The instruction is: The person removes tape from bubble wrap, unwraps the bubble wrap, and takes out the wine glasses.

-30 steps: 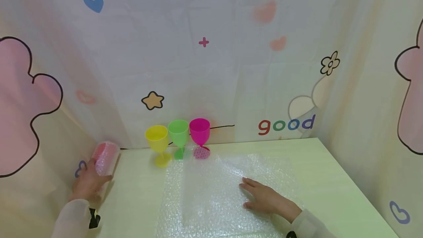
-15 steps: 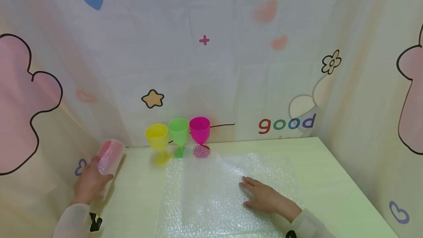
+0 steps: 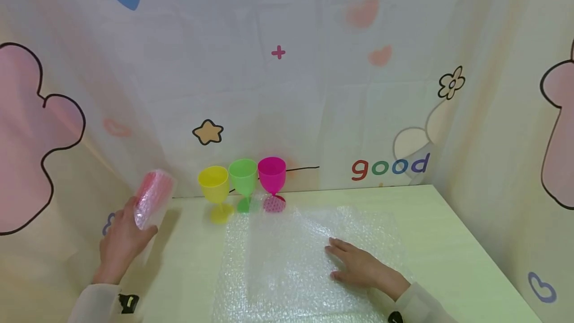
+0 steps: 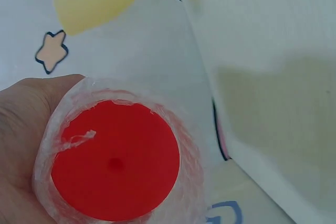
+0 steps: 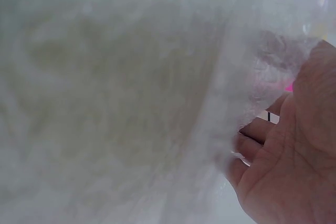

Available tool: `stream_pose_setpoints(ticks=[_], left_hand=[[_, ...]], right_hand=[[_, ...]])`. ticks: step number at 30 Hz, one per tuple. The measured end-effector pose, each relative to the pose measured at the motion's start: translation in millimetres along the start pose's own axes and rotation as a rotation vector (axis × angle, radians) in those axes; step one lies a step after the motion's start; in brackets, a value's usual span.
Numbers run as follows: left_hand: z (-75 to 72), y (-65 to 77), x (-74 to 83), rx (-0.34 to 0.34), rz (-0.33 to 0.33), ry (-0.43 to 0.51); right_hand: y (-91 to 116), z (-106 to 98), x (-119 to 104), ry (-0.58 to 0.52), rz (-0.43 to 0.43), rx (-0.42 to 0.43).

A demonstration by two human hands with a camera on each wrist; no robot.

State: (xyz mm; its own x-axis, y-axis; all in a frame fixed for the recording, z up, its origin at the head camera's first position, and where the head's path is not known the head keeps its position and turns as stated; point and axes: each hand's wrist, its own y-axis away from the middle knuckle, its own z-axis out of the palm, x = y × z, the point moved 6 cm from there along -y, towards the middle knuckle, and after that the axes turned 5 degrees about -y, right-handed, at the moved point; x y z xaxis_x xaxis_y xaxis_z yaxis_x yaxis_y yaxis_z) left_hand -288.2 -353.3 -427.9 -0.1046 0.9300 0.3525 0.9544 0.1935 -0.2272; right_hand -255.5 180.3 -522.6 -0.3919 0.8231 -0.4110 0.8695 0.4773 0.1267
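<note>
In the head view my left hand (image 3: pixel 123 243) grips a bubble-wrapped bundle (image 3: pixel 154 201), tilted over the table's left side with its shadow beside it. Red shows through its upper part. From the left wrist, a flat red disc (image 4: pixel 115 161) fills one end of it, ringed by clear wrap. What lies deeper inside is hidden. My right hand (image 3: pixel 356 265) rests with relaxed fingers on a clear sheet of bubble wrap (image 3: pixel 287 263) spread flat on the table. In the right wrist view that hand's palm (image 5: pixel 283 166) is beside the blurred film.
At the table's back edge stand a yellow goblet (image 3: pixel 214 186), a green goblet (image 3: pixel 243 177) and a magenta goblet (image 3: pixel 272 173), whose foot lies under a sheet corner. A printed curtain (image 3: pixel 278 93) rises behind the pale table (image 3: pixel 453 258).
My left hand has raised the bubble-wrapped bundle upward and slightly right, tilting it off the table at the left. The right hand and the bubble wrap sheet stay put.
</note>
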Motion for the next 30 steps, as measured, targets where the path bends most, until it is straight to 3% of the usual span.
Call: stream_pose_setpoints(ticks=[8, 15, 22, 30], left_hand=[[-27.4, 15.5, 37.1, 0.094, 0.010, 0.004], [-46.8, 30.0, 80.2, 0.166, 0.098, -0.002], [-47.4, 43.9, 122.8, 0.232, 0.214, 0.019], [-29.5, 54.1, 173.1, 0.253, 0.285, 0.019]], right_hand=[[0.1, -1.0, -1.4, -0.016, 0.010, -0.004], [-0.7, -0.8, -0.4, -0.015, 0.020, -0.004], [0.0, -0.5, -1.1, -0.013, 0.004, -0.005], [-0.2, -0.1, -1.1, -0.013, 0.005, 0.001]])
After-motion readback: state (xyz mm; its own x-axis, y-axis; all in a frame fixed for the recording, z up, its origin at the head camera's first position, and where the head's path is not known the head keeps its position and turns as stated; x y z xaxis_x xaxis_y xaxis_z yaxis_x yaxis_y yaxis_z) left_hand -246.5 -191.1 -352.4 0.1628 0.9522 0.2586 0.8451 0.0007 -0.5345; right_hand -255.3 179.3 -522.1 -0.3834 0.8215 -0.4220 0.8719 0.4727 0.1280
